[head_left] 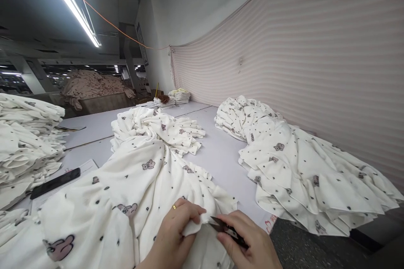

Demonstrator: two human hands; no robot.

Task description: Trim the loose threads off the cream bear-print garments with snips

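White fabric (145, 189) printed with small grey-pink animals and dark specks lies bunched in front of me. My left hand (176, 233), with a ring on one finger, pinches an edge of this fabric. Close beside it on the right, my right hand (248, 239) is closed around small dark thread snips (232, 233). Their pointed blades are parted and reach the pinched edge. I cannot tell whether the blades touch the cloth. The palm side of the right hand and part of the snips' handle are hidden.
More printed white fabric lies in a heap (303, 168) on the right and a stack (25, 147) at the left. A black phone (55, 183) rests on paper on the pale table (217, 151). Folded cloths (179, 96) sit at the back, by a striped curtain (299, 59).
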